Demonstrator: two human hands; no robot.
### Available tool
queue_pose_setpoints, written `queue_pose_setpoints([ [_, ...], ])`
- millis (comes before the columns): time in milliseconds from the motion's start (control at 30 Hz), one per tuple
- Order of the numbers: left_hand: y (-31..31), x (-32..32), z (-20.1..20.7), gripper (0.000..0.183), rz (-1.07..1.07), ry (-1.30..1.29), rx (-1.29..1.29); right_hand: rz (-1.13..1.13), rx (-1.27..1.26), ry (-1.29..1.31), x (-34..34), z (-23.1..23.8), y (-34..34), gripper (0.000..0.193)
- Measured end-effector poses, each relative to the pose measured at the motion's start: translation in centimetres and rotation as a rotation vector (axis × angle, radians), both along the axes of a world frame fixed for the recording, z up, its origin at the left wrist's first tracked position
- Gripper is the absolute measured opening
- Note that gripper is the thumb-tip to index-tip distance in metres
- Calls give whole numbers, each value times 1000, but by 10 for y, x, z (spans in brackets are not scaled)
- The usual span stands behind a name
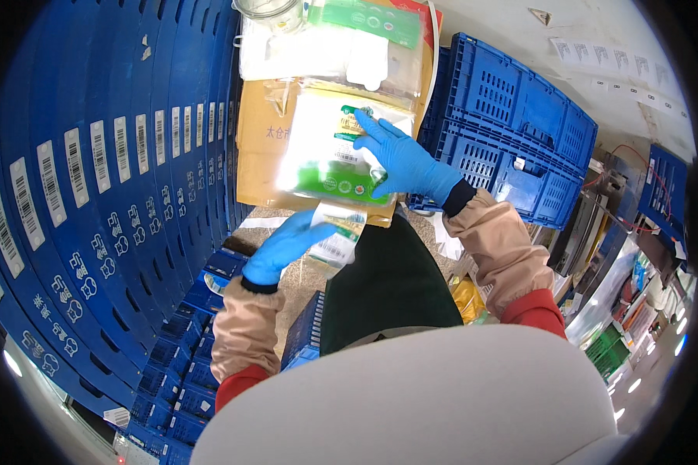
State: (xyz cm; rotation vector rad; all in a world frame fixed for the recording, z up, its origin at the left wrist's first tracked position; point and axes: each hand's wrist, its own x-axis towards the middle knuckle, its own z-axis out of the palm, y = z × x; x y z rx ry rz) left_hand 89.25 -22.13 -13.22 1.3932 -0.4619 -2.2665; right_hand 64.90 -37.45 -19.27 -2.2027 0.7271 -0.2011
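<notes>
My right hand (412,164), in a blue glove, lies on a flat white and green plastic package (306,166) with its fingers stretched out. Under its fingertips is a label (347,126) with a barcode on the front of that package. My left hand (281,249), also gloved in blue, pinches a strip of labels (336,246) that hangs just below the package's near edge. The package lies on a brown cardboard box (262,143); strong glare hides part of its left side.
Behind the package are another green and clear package (372,25) and a glass jar (270,11). Stacked blue crates (512,116) stand at the right. A tall row of blue crates with barcode labels (78,194) fills the left. More blue crates (171,364) sit low at the left.
</notes>
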Motion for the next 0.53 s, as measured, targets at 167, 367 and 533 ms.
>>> queue_pose_setpoints([
  [167,25,-8,-6,42,527,-232,-145,10,79,-40,-4,-23,5,17],
  [367,6,-20,-39,33,460,-265,-269,-140,170,-176,-4,-22,4,9],
  [533,-11,-28,-39,54,360,-192,-281,-687,897,-351,-2,-9,-31,24],
])
